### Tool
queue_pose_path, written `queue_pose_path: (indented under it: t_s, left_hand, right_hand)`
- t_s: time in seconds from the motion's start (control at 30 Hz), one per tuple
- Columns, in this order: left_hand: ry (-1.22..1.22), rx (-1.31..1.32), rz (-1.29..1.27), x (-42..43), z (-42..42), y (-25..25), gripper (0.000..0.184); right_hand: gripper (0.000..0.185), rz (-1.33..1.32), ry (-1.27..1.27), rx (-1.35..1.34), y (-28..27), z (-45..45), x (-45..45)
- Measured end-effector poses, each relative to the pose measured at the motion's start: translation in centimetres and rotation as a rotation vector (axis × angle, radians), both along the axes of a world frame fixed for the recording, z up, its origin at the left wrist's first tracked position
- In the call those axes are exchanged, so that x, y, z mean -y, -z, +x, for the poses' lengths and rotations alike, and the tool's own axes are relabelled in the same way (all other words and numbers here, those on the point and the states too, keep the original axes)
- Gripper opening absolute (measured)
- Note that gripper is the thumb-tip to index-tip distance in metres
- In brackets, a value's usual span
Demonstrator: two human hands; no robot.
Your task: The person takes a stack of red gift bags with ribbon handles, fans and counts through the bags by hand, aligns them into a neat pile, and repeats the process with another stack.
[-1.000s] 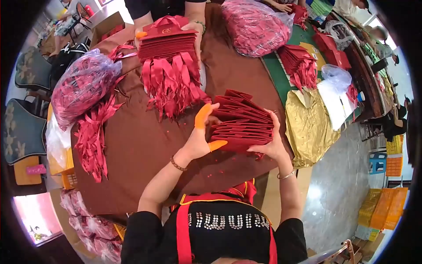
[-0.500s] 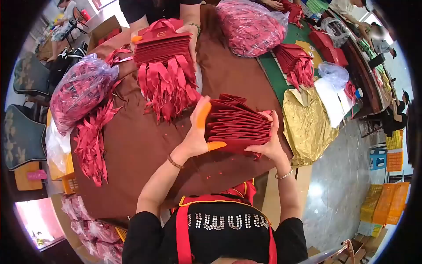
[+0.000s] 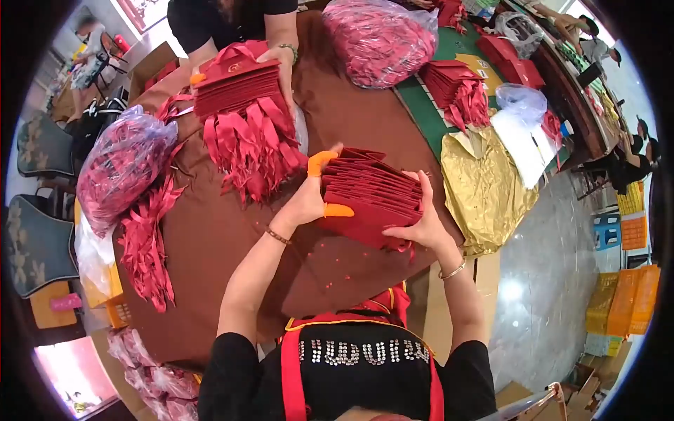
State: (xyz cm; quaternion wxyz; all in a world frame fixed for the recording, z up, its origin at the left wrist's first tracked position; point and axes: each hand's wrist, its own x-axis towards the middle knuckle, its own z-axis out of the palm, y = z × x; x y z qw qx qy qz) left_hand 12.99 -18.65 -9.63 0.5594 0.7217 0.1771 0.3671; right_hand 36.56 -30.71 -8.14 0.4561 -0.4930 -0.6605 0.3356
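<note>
Between my two hands is a stack of flat-folded dark red paper bags (image 3: 371, 200), held over the brown-covered table. My left hand (image 3: 314, 196), with orange covers on its thumb and a finger, is closed round the stack's left side. My right hand (image 3: 427, 226) grips the right side, its thumb on the near face and its fingers at the far edge. A bit of red ribbon shows below the stack near my right thumb. The bags' edges are slightly fanned and uneven.
Across the brown table cover (image 3: 232, 263), another person's hands (image 3: 286, 67) hold a similar bag stack (image 3: 235, 88) with hanging ribbons. Plastic sacks of red ribbon (image 3: 126, 165) (image 3: 379, 42) lie left and at the back. Gold wrapping (image 3: 484, 193) hangs at the right edge.
My left hand's fingers, spread beside the stack before, now wrap its left side. The stack looks more tightly pressed together. The other person's stack and most surroundings have shifted slightly left in view.
</note>
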Motion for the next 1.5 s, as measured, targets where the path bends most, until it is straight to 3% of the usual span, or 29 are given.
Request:
queue_pose_path:
  t_s: [0.13, 0.23, 0.27, 0.33, 0.6, 0.67, 0.73, 0.77, 0.8, 0.9, 0.97, 1.07, 1.1, 1.23, 1.33, 1.37, 1.43, 1.5]
  left_hand:
    - [0.007, 0.073, -0.104, 1.4, 1.0, -0.5, 0.112]
    - [0.011, 0.135, -0.159, 2.0, 1.7, -0.4, 0.116]
    - [0.007, 0.125, -0.145, 2.0, 1.8, -0.3, 0.119]
    - [0.053, 0.162, -0.154, 1.7, 2.2, 1.1, 0.121]
    - [0.053, 0.087, -0.175, 1.2, 2.1, 1.7, 0.122]
    - [0.070, 0.087, -0.192, 1.1, 2.1, 1.3, 0.120]
    - [0.063, 0.093, -0.199, 1.1, 2.2, 0.9, 0.121]
    - [0.063, 0.096, -0.208, 1.2, 2.2, 0.9, 0.121]
    - [0.057, 0.096, -0.208, 1.3, 2.2, 1.1, 0.121]
    - [-0.148, 0.000, 0.008, 1.9, 2.2, 1.2, 0.121]
    - [-0.526, -0.109, 0.386, 3.3, 2.1, 0.2, 0.110]
    - [-0.691, -0.145, 0.380, 6.2, 2.0, 1.4, 0.094]
    - [-0.745, -0.135, 0.323, 7.0, 2.0, 1.3, 0.074]
    - [-0.765, -0.214, 0.273, 8.5, 1.3, 1.7, 0.062]
    - [-0.658, -0.079, 0.134, 8.6, 1.0, 2.2, 0.035]
    - [-0.661, -0.079, 0.135, 8.7, 0.8, 2.1, 0.035]
    - [-0.361, 0.131, -0.260, 9.1, 0.1, 1.7, 0.028]
    - [-0.296, 0.114, -0.232, 9.2, -0.7, 1.4, 0.025]
  right_hand:
    - [0.119, -0.021, 0.058, 0.036, 0.4, 0.8, -0.4]
    - [0.111, 0.155, 0.039, 0.179, 0.4, 1.9, -0.7]
    - [0.111, 0.150, 0.036, 0.178, -0.5, 2.0, -0.6]
    - [0.105, 0.128, 0.076, 0.502, -3.5, 2.3, -0.6]
    - [0.082, 0.026, 0.014, 0.739, -8.8, 2.8, -3.6]
    - [0.075, 0.051, 0.082, 0.800, -9.2, 2.1, -5.0]
    - [0.074, 0.263, 0.087, 0.919, -8.5, 1.7, -6.1]
    - [0.074, 0.157, -0.020, 0.756, -8.3, 1.3, -6.4]
    - [0.073, 0.077, -0.141, 0.809, -8.7, 1.1, -6.3]
    - [0.074, 0.080, -0.183, 0.954, -8.8, 0.5, -5.2]
    - [0.069, 0.139, -0.134, 0.930, -8.4, 0.9, -4.8]
    - [0.064, 0.166, -0.088, 0.979, -7.5, 1.0, -4.8]
    - [0.064, 0.166, -0.090, 0.980, -7.4, 0.9, -4.9]
    - [0.058, 0.204, -0.046, 0.987, -7.5, 0.4, -4.7]
    - [0.057, 0.222, -0.044, 0.971, -7.4, 0.3, -4.7]
    - [0.056, 0.223, -0.042, 0.960, -7.4, 0.4, -4.8]
    - [0.057, 0.220, -0.042, 0.958, -7.6, 0.3, -4.7]
    - [0.057, 0.211, -0.034, 0.957, -7.6, 0.3, -4.7]
